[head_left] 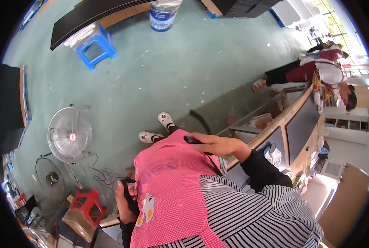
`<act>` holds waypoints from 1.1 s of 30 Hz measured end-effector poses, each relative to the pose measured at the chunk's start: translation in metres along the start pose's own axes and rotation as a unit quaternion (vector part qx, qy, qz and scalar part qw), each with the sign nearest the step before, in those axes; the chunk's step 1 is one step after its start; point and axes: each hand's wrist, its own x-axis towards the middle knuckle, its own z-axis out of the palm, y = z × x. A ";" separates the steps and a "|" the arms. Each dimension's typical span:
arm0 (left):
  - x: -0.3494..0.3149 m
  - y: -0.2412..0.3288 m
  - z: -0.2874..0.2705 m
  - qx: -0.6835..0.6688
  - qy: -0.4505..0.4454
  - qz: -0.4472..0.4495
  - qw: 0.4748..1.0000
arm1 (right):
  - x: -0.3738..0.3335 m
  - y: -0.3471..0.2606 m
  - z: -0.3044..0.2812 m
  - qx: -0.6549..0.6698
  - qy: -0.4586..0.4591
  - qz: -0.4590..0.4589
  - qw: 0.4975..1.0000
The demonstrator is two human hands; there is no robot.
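Strong daylight enters through the windows (pixel 336 20) beyond the far end of the worktop (pixel 281 122), washing out to white. A soft shadow darkens the floor (pixel 122 91) along its edge. The right hand (pixel 219 144) looks clear; distant detail softens, and fisheye curvature bends lines toward the black rim.

Metal fan (pixel 72 137) beside red stool (pixel 85 196)

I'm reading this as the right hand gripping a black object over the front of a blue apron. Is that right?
Only the colour is wrong: the head view shows a pink apron. The right hand does grip a black object over its front.
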 end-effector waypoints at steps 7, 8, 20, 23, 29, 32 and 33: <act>-0.008 0.030 -0.023 -0.264 0.196 0.079 0.941 | -0.037 0.007 0.000 0.216 0.220 -0.123 0.943; -0.013 0.033 -0.031 -0.296 0.180 0.077 0.935 | -0.048 0.004 0.000 0.208 0.307 -0.160 0.915; 0.023 0.027 0.058 -0.013 0.117 -0.007 0.993 | 0.035 0.016 0.033 -0.096 0.227 -0.245 0.938; 0.035 0.010 0.064 0.112 -0.016 0.007 0.994 | 0.030 0.001 0.031 -0.078 0.086 -0.168 0.979; 0.036 0.019 0.079 0.114 -0.052 -0.025 0.992 | 0.012 -0.007 0.009 -0.179 0.021 -0.041 0.983; 0.039 0.016 0.078 0.116 -0.052 -0.020 0.992 | 0.002 0.012 -0.003 -0.192 0.091 0.025 0.977; 0.041 0.015 0.079 0.130 -0.052 -0.018 0.990 | -0.002 0.018 -0.006 -0.209 0.078 0.113 0.968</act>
